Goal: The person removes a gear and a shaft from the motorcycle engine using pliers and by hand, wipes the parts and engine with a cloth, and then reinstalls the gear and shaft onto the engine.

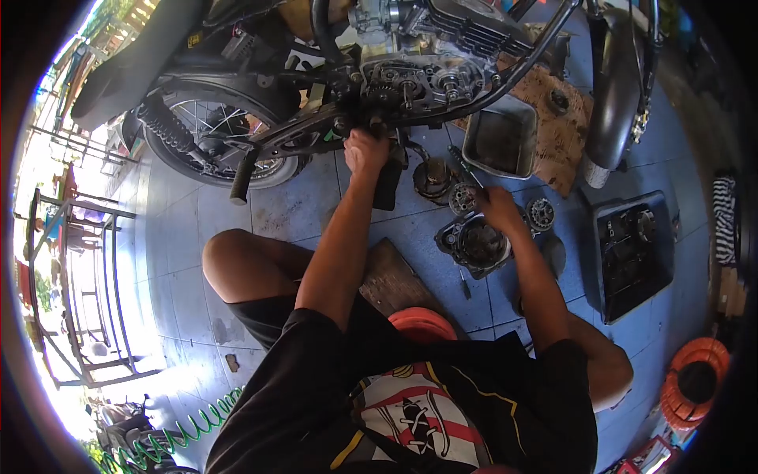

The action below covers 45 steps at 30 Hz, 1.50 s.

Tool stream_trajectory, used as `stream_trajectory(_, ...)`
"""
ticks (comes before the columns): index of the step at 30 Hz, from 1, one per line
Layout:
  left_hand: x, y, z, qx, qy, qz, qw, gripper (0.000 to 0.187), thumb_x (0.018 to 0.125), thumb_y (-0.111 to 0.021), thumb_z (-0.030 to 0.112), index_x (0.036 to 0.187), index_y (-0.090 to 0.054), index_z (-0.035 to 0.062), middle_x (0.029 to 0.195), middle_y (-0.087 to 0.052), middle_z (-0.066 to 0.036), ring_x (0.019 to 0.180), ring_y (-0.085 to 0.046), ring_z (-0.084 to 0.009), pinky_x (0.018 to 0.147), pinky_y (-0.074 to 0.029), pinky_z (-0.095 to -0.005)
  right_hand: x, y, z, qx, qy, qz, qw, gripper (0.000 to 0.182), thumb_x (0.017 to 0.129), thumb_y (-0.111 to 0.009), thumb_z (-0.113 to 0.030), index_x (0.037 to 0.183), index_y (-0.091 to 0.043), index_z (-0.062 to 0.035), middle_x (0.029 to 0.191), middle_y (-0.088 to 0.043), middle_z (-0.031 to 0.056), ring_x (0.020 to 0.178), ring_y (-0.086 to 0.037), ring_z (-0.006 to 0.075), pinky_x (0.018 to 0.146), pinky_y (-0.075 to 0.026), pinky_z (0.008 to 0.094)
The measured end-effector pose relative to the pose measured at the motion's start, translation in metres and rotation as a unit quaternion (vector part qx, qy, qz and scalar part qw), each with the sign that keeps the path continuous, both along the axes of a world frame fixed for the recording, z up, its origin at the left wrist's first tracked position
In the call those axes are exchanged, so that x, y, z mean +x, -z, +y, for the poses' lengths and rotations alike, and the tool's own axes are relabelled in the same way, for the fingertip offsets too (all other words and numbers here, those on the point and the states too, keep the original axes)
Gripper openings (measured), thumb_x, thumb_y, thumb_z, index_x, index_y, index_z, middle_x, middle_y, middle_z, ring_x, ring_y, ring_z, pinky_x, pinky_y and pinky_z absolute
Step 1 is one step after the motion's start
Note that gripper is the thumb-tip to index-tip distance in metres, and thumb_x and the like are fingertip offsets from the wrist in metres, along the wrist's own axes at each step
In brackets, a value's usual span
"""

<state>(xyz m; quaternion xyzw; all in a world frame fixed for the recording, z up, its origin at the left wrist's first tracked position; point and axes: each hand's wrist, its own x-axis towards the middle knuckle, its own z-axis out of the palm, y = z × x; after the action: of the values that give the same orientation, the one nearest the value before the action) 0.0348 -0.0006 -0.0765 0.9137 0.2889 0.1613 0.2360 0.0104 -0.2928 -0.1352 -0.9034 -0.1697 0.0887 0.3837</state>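
Note:
My left hand (pixel 367 152) is closed at the underside of the opened motorcycle engine (pixel 426 83), below its exposed gears; what its fingers grip is hidden in shadow. Low over the floor, my right hand (pixel 500 210) bends its fingers down beside a round metal clutch part (pixel 464 198). A slim long tool (pixel 464 162) ends near those fingertips, and I cannot make out whether they hold it. Just under that hand lies an engine side cover (pixel 479 243) with its hollow side up. Another round clutch part (pixel 540 213) sits to its right.
A metal pan (pixel 500 136) stands by oily cardboard (pixel 564 118). At the right is a black bin (pixel 598 261) holding dark parts. A ring-shaped part (pixel 433 178), a small screwdriver (pixel 465 284) and a wooden board (pixel 395 278) lie on the tiles. The rear wheel (pixel 209 126) is left.

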Motion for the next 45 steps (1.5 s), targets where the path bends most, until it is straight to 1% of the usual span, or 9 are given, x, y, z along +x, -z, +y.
stream_trajectory(11, 0.007, -0.01, -0.005, -0.045, 0.024, -0.029, 0.998, 0.035, 0.081, -0.063, 0.032, 0.082, -0.067, -0.0032, 0.087, -0.066, -0.026, 0.088, -0.064, -0.0422, 0.079, -0.052, -0.0471, -0.013, 0.051, -0.005, -0.065, -0.017, 0.029, 0.997, 0.048, 0.093, -0.052, -0.039, 0.074, -0.063, 0.0039, 0.068, -0.061, 0.0236, 0.069, -0.062, 0.041, 0.065, -0.045, 0.0481)
stream_trajectory(17, 0.004, 0.0, 0.008, -0.05, 0.031, -0.047, 0.997, 0.043, 0.08, -0.064, 0.039, 0.087, -0.068, -0.0026, 0.09, -0.065, -0.028, 0.091, -0.063, -0.0427, 0.081, -0.051, -0.0467, -0.029, -0.001, -0.012, -0.12, -0.047, 0.05, 0.99, 0.048, 0.09, -0.054, -0.043, 0.079, -0.066, 0.0027, 0.074, -0.063, 0.0254, 0.073, -0.063, 0.0413, 0.067, -0.046, 0.0476)
stream_trajectory(25, -0.061, 0.007, 0.049, -0.229, 0.05, 0.086, 0.968, 0.074, 0.082, -0.054, 0.065, 0.092, -0.068, -0.0079, 0.091, -0.065, -0.031, 0.098, -0.063, -0.0422, 0.085, -0.047, -0.046, -0.098, 0.067, 0.013, -0.272, -0.336, 0.236, 0.87, 0.045, 0.086, -0.058, -0.043, 0.091, -0.068, 0.0011, 0.088, -0.066, 0.0262, 0.083, -0.065, 0.04, 0.077, -0.05, 0.0487)
stream_trajectory(31, -0.128, 0.074, 0.084, -0.427, -0.044, 0.145, 0.891, 0.045, 0.08, -0.067, 0.042, 0.081, -0.072, -0.0021, 0.078, -0.069, -0.014, 0.077, -0.065, -0.0227, 0.072, -0.051, -0.0364, -0.209, 0.156, 0.058, -0.262, -0.39, 0.219, 0.855, 0.038, 0.089, -0.051, -0.032, 0.093, -0.067, 0.0023, 0.095, -0.066, 0.0252, 0.087, -0.065, 0.0403, 0.08, -0.051, 0.049)
stream_trajectory(33, -0.136, 0.096, 0.096, -0.401, 0.108, 0.194, 0.889, 0.029, 0.077, -0.068, 0.025, 0.088, -0.072, -0.0013, 0.083, -0.07, -0.015, 0.072, -0.065, -0.0191, 0.067, -0.052, -0.0353, -0.225, 0.185, 0.059, -0.233, -0.473, 0.032, 0.849, 0.035, 0.09, -0.048, -0.027, 0.093, -0.066, 0.0017, 0.097, -0.066, 0.023, 0.085, -0.064, 0.0403, 0.08, -0.051, 0.0486)
stream_trajectory(37, -0.149, 0.127, 0.1, -0.365, 0.156, 0.134, 0.908, 0.026, 0.077, -0.065, 0.023, 0.089, -0.073, 0.0019, 0.081, -0.07, -0.013, 0.071, -0.066, -0.0207, 0.065, -0.052, -0.0369, -0.21, 0.157, 0.067, -0.272, -0.494, 0.061, 0.823, 0.041, 0.091, -0.047, -0.035, 0.101, -0.061, 0.0028, 0.095, -0.066, 0.0216, 0.089, -0.063, 0.0403, 0.08, -0.051, 0.0479)
stream_trajectory(39, -0.144, 0.144, 0.092, -0.101, 0.356, 0.251, 0.895, 0.026, 0.079, -0.062, 0.025, 0.088, -0.072, 0.0036, 0.081, -0.069, -0.012, 0.073, -0.065, -0.0213, 0.067, -0.051, -0.038, -0.192, 0.107, 0.09, -0.205, -0.268, 0.131, 0.932, 0.05, 0.092, -0.049, -0.039, 0.116, -0.052, 0.0039, 0.094, -0.066, 0.0203, 0.093, -0.063, 0.0369, 0.079, -0.051, 0.0481)
stream_trajectory(41, -0.143, 0.14, 0.055, -0.09, 0.343, 0.322, 0.878, 0.037, 0.088, -0.056, 0.036, 0.093, -0.07, 0.0016, 0.086, -0.067, -0.014, 0.078, -0.064, -0.0238, 0.073, -0.052, -0.0387, -0.174, 0.074, 0.109, 0.022, -0.115, 0.181, 0.976, 0.057, 0.091, -0.053, -0.039, 0.128, -0.041, 0.0022, 0.094, -0.066, 0.0193, 0.091, -0.064, 0.0365, 0.078, -0.051, 0.0474)
stream_trajectory(45, -0.144, 0.096, -0.014, -0.458, 0.102, 0.316, 0.825, 0.056, 0.095, -0.045, 0.05, 0.102, -0.065, -0.0015, 0.099, -0.065, -0.019, 0.086, -0.063, -0.0255, 0.078, -0.05, -0.0398, -0.153, 0.073, 0.126, 0.204, -0.084, 0.108, 0.969, 0.059, 0.089, -0.058, -0.035, 0.132, -0.038, 0.0005, 0.103, -0.063, 0.0219, 0.093, -0.064, 0.0367, 0.079, -0.05, 0.0457)
